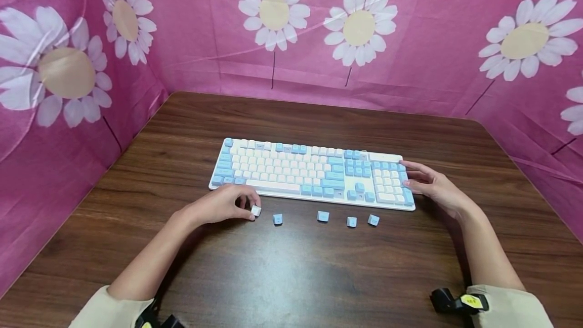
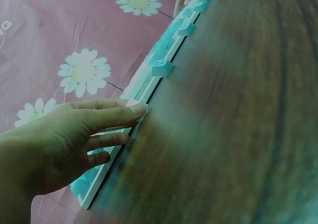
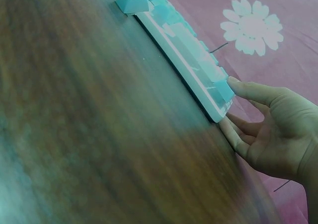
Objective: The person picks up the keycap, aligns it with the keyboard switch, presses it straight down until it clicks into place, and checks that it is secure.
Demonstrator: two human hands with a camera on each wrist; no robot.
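Observation:
A white and light-blue keyboard (image 1: 282, 168) lies across the table in the head view, with bare switch spots showing in several places. Just in front of its left part, my left hand (image 1: 227, 203) pinches a white keycap (image 1: 256, 211) between thumb and fingertips. In the left wrist view the left hand (image 2: 74, 134) largely hides that keycap. My right hand (image 1: 437, 189) holds the keyboard's right end. Seen from the right wrist, the right thumb (image 3: 248, 90) touches a blue corner key (image 3: 224, 90), with the other fingers along the side edge.
Several loose blue keycaps lie in a row before the keyboard, among them a small one (image 1: 278, 219), a wider one (image 1: 323, 216) and a tilted one (image 1: 373, 220). The brown wooden table (image 1: 273, 277) meets a pink daisy-print cloth (image 1: 191, 24) behind.

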